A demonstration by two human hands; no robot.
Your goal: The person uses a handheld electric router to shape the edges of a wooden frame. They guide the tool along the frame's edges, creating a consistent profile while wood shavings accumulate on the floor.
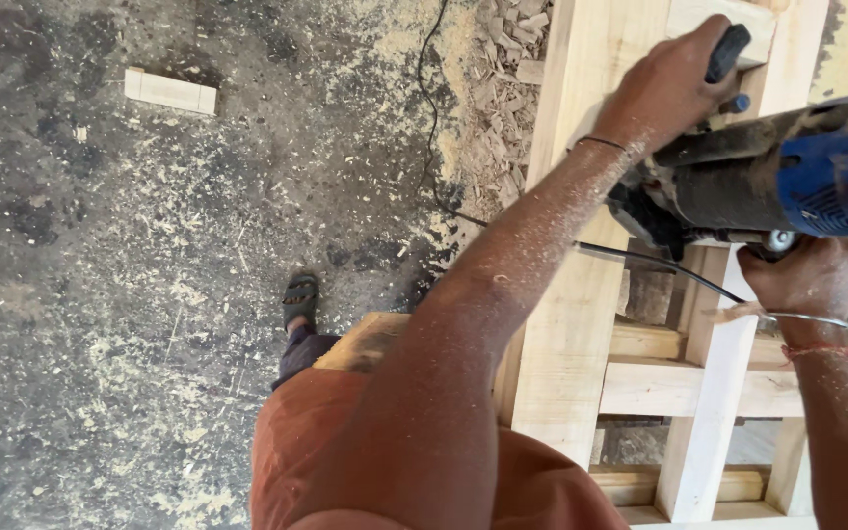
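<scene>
My left hand [667, 90] is closed around the black side handle [726, 53] of a blue and black power tool [787, 182] held over a pale wooden frame [581, 324]. Under the tool's body, my right hand [805, 278] grips it from below. A black cord [640, 257] runs from the tool across the frame. Sawdust covers my left forearm. The tool's working end is hidden behind its body.
The frame has several crossbars and open gaps at the lower right. Wood shavings [512, 88] are piled beside its left edge. The dark floor is strewn with sawdust. A small wood offcut [170, 90] lies at the upper left. My sandalled foot [299, 297] stands near the frame.
</scene>
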